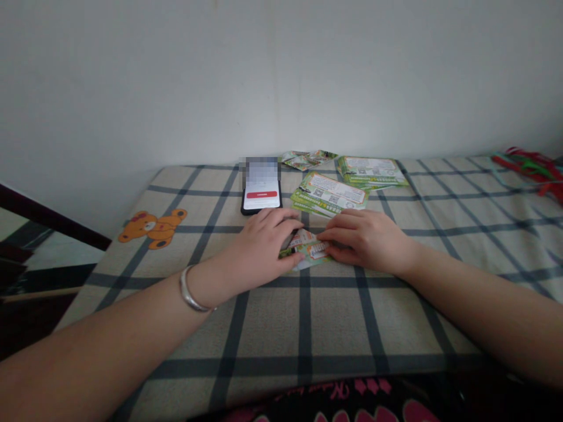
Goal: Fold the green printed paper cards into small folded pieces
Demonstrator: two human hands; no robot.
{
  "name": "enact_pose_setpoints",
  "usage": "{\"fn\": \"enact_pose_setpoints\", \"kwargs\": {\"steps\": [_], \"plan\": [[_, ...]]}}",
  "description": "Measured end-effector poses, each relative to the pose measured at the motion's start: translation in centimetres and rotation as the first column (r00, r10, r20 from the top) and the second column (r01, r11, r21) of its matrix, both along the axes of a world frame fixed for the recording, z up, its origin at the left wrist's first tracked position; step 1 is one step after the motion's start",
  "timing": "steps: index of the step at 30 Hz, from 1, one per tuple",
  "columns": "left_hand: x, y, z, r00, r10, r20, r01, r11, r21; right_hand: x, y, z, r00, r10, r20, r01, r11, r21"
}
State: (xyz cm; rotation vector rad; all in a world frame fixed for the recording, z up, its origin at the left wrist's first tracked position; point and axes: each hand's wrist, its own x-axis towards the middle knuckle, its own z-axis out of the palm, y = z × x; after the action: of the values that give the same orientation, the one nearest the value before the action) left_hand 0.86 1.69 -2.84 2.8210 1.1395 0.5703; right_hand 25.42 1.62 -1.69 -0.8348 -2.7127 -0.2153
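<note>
A small green and white printed paper, its upper part coming to a point as if folded, lies on the tablecloth between my hands. My left hand, with a silver bangle at the wrist, curves over its left side, the thumb and fingers on the paper. My right hand presses the right edge with its fingers close together. Both palms hide part of the sheet. Just beyond lies a fanned stack of similar printed papers.
A phone with a lit screen lies behind my left hand. Near the wall are a folded printed piece and another paper stack. A bear cutout is at left; red and green material lies far right on the checked tablecloth.
</note>
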Motion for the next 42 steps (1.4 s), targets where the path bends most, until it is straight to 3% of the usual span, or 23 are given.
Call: {"fn": "enact_pose_setpoints", "kwargs": {"steps": [11,21,32,37,42], "plan": [[0.2,0.0,0.8,0.99,-0.049,0.13,0.057,0.997,-0.057,0.1,0.3,-0.1,0.995,-0.048,-0.088,0.04,0.995,-0.091],[0.3,-0.3,1.0,0.951,-0.176,0.253,0.158,0.983,0.093,0.0,0.5,0.2,0.971,-0.093,-0.22,0.035,0.967,-0.252],[-0.1,0.0,1.4,0.931,-0.297,0.213,0.248,0.942,0.228,0.3,0.4,0.3,0.956,-0.034,-0.291,-0.004,0.992,-0.129],[-0.3,0.3,1.3,0.94,-0.322,0.117,0.271,0.908,0.319,0.5,0.3,0.3,0.986,0.039,-0.162,-0.035,0.999,0.026],[-0.4,0.7,0.9,0.945,-0.321,0.065,0.292,0.915,0.279,0.5,0.3,0.2,0.995,0.065,-0.08,-0.06,0.996,0.061]]}}
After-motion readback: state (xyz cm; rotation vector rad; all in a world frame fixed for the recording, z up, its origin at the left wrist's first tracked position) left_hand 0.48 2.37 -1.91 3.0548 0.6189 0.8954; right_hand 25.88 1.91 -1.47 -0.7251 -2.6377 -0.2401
